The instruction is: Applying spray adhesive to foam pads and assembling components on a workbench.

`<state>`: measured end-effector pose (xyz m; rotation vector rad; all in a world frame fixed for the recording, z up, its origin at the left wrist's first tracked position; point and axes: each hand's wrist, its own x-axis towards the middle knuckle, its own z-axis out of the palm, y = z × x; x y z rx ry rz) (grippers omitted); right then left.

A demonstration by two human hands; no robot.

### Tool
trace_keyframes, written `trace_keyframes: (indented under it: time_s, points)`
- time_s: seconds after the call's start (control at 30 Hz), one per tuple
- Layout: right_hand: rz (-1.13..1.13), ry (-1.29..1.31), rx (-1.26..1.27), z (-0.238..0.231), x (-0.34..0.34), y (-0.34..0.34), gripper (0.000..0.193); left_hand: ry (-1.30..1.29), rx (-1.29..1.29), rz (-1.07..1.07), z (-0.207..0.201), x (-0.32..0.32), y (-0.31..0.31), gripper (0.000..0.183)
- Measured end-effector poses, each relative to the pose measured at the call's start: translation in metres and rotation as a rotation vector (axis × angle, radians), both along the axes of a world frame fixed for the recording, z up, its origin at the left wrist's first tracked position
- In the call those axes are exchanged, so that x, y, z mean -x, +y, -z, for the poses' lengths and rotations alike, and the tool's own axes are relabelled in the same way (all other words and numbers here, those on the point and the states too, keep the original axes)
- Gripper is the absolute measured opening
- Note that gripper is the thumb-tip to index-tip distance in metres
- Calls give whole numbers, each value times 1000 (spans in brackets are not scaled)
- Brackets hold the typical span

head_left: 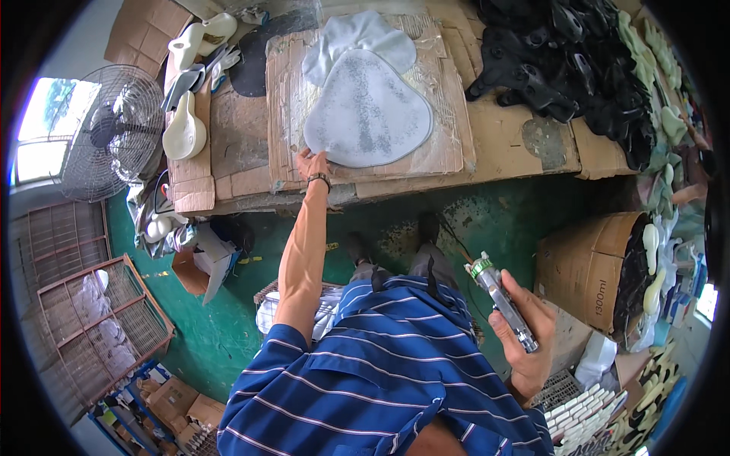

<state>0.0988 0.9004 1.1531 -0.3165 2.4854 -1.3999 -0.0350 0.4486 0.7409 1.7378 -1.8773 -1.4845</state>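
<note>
My left hand (313, 163) reaches forward to the lower left edge of a rounded, pear-shaped white pad (368, 110) with speckled grey patches. Its fingers are bent together at that edge, pinching it. Behind the pad, partly covered by it, lies a light grey, lobed fabric piece (363, 39). Both rest on a glue-stained cardboard sheet (449, 114). At my right side, away from the table, my right hand (532, 330) is wrapped round a metal spray gun (503, 302) with a green ring near its front end.
Black moulded pieces (555, 61) are heaped at the table's far right. Cream moulded shells (185, 129) lie at its left edge, beside a caged fan (110, 129). A large cardboard box (582, 266) stands on the floor at right; a wire rack (103, 327) stands left.
</note>
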Motion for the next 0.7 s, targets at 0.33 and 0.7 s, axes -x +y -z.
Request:
trace_keyframes:
  time_s: [0.33,0.7]
  points:
    - [-28,-6,119,44,15,29,55,1048,-676,23,-69,-7,18,42]
    - [-470,-195,55,72,78,14,51,1450,-220,-526,-201,-204,93,24]
